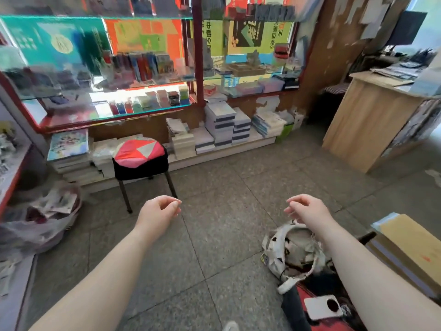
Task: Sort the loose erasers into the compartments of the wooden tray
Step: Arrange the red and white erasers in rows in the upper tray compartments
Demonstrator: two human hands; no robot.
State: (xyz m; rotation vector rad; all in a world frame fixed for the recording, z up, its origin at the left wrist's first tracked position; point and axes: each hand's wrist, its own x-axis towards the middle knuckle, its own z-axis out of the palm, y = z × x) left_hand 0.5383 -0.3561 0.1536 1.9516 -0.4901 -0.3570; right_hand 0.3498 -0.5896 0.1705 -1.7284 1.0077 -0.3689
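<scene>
My left hand (160, 210) and my right hand (304, 207) are stretched out in front of me over the grey tiled floor. Their fingers are loosely curled and they hold nothing. A wooden tray (245, 68) with compartments sits far ahead on the glass shelf of the display cabinet, blurred. I cannot make out any loose erasers. Small coloured boxes (152, 101) line the lower glass shelf; what they contain is too blurred to tell.
A stool (140, 158) with a pink and red cushion stands ahead of my left hand. Stacks of books (222, 130) lie under the cabinet. A white patterned bag (293, 254) lies on the floor below my right hand. A wooden counter (372, 120) stands at the right.
</scene>
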